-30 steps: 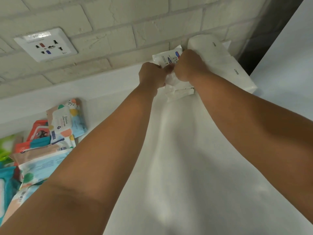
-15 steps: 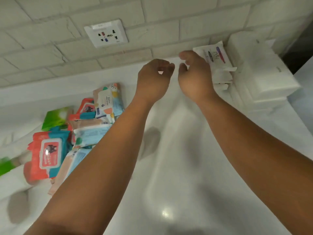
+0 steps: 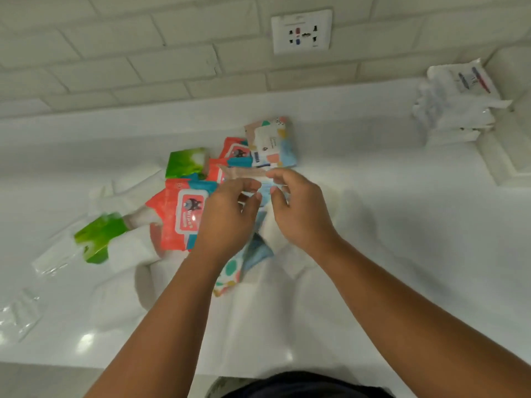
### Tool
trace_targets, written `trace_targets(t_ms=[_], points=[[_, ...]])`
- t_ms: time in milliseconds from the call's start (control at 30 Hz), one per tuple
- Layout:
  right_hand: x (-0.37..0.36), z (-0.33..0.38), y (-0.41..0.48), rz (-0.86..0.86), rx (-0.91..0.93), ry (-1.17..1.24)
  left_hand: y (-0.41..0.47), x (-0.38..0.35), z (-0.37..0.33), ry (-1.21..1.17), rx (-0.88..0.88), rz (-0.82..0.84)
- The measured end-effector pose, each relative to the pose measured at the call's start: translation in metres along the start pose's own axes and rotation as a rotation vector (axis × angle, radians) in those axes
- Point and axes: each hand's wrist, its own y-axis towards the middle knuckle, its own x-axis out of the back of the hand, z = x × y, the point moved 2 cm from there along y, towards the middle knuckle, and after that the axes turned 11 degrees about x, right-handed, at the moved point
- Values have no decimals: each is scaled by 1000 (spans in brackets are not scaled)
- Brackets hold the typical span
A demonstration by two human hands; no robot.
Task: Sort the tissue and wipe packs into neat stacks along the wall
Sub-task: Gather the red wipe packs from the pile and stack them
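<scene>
A loose pile of packs lies mid-counter: an orange wipe pack (image 3: 184,216), two green packs (image 3: 186,162) (image 3: 97,239), a patterned pack (image 3: 271,142) and a beige-and-blue pack (image 3: 244,172). My left hand (image 3: 230,216) and right hand (image 3: 298,214) are over the beige-and-blue pack with fingers bent. My right fingertips touch its top edge; no firm grip shows. Against the wall at far right stands a stack of white wipe packs (image 3: 459,110) beside large white tissue packs (image 3: 511,145).
White tissue packs (image 3: 120,193) and clear-wrapped packs (image 3: 51,259) lie left of the pile. Another patterned pack (image 3: 230,274) is half hidden under my left forearm. A wall socket (image 3: 301,31) sits above the white counter (image 3: 388,225), whose front edge runs near my body.
Both hands let go of the white pack on the right-hand stack, drew back and swung left to the coloured pile. My view has turned left with them.
</scene>
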Motion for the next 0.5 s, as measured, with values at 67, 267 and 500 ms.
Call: trace_targets(t_ms=[67, 267, 500], points=[[-26, 14, -9, 49, -6, -2, -11, 19, 28, 31, 37, -13], [-94, 46, -27, 224, -47, -102, -37, 68, 101, 180, 175, -73], [-153, 45, -35, 336, 27, -192, -46, 104, 170, 277, 100, -193]])
